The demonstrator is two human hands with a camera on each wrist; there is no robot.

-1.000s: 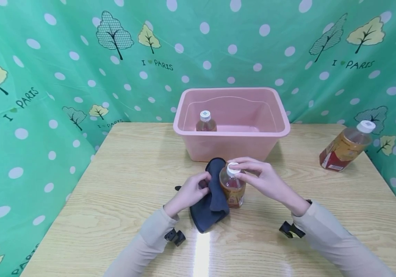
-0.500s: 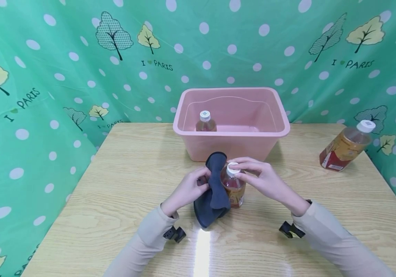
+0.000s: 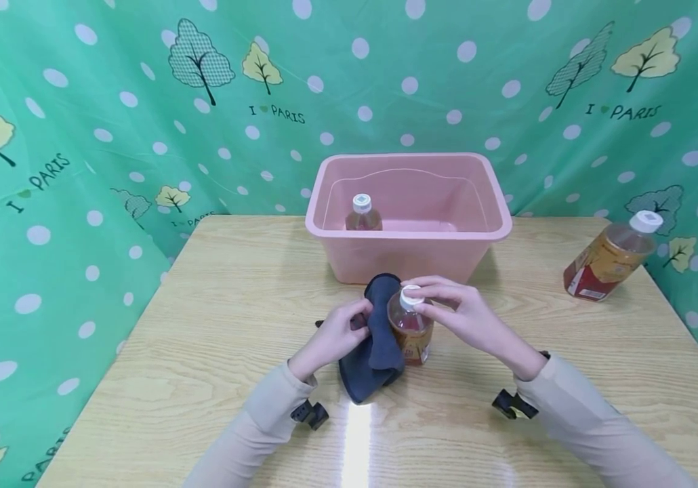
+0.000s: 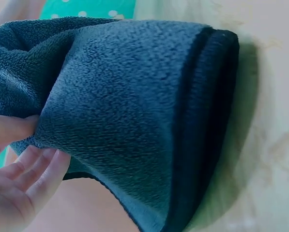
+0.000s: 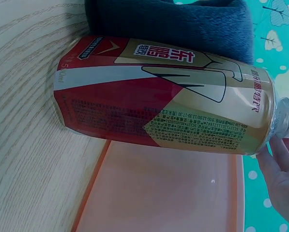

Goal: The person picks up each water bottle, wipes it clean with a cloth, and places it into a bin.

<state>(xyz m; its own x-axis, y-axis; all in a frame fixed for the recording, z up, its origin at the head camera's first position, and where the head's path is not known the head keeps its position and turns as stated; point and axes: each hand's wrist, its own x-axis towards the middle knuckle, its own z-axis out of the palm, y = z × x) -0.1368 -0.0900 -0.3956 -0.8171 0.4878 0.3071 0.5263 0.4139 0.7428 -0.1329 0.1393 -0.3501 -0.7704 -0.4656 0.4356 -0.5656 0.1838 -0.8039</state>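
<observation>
In the head view the left hand pinches a dark blue-grey cloth that lies against the left side of a bottle. The left wrist view shows thumb and fingertips gripping the folded cloth. The right hand holds the bottle by its white cap, fingers and thumb around it. The bottle stands upright on the table in front of the pink bin. In the right wrist view its red and gold label shows, with the cloth beside it.
The pink bin stands behind the hands, with another white-capped bottle inside at its left. A third bottle is at the table's right side. A green dotted curtain hangs behind and beside the table.
The left hand and the cloth shifted slightly up, then a little back down, against the bottle. The right hand keeps its hold on the cap, and the bottle has hardly moved.
</observation>
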